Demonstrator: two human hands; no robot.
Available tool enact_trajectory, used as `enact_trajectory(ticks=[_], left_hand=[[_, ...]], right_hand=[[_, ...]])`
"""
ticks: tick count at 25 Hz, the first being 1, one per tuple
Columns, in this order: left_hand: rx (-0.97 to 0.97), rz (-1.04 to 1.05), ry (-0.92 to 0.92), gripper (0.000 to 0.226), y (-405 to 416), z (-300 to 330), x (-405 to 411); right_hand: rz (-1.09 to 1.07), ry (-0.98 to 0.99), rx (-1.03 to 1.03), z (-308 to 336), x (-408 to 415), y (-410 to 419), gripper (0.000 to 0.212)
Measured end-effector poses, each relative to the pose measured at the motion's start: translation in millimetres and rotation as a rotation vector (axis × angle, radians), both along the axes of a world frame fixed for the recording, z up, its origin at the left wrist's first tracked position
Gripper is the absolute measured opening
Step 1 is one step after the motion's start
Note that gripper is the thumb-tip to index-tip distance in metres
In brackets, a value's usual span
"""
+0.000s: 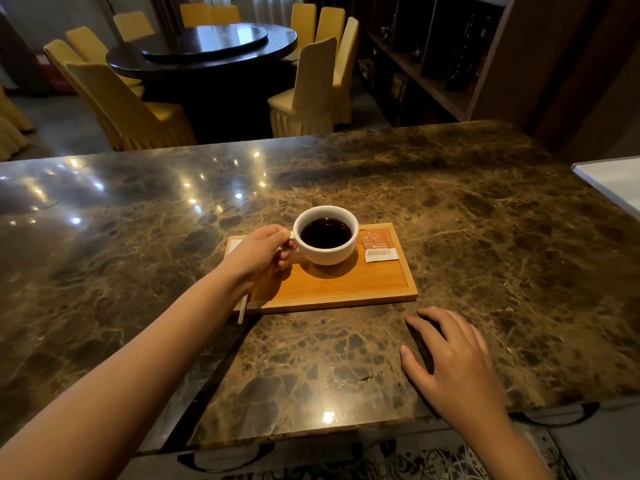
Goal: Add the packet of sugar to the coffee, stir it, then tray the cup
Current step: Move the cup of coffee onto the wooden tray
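A white cup [325,252] of black coffee stands on a wooden tray [346,285] in the middle of the marble table. My left hand [258,254] grips the cup's handle from the left. An orange and white sugar packet [379,244] lies flat on the tray just right of the cup. A thin white stirrer [242,310] pokes out under my left wrist over the tray's near left edge. My right hand [453,355] rests palm down on the table, below the tray's right corner, holding nothing.
The brown marble table [485,220] stretches wide on all sides. A white flat object [613,183] sits at the right edge. Beyond the far edge stand yellow-covered chairs [308,95] around a dark round table [207,46], with shelves on the right.
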State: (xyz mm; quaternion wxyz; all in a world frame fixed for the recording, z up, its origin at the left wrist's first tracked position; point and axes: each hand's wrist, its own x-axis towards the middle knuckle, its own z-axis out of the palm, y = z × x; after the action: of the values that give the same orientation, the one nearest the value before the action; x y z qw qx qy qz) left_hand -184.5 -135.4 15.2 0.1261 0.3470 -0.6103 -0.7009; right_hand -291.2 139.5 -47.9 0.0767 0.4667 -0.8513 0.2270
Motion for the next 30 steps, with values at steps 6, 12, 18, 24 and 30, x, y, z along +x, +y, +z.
enact_trajectory(ticks=[6, 12, 18, 24, 30], left_hand=[[-0.051, 0.016, -0.014, 0.019, 0.6, 3.2, 1.4], [-0.308, 0.119, -0.109, 0.019, 4.2, 0.8, 0.4], [-0.377, 0.072, -0.176, 0.017, -4.7, 3.6, 2.1], [-0.778, 0.083, -0.259, 0.024, 10.5, 26.7, 47.7], [-1.403, 0.093, -0.459, 0.033, 90.5, -5.0, 138.2]], right_hand=[[-0.007, 0.0, 0.015, 0.4, 1.2, -0.2, 0.044], [-0.012, 0.008, 0.011, 1.6, 1.4, -0.1, 0.044], [-0.013, 0.018, 0.012, 2.9, 2.1, 0.1, 0.045], [0.01, 0.057, 0.071, 5.8, 1.2, -0.6, 0.039], [-0.027, 0.081, 0.091, 14.4, 11.3, -2.8, 0.035]])
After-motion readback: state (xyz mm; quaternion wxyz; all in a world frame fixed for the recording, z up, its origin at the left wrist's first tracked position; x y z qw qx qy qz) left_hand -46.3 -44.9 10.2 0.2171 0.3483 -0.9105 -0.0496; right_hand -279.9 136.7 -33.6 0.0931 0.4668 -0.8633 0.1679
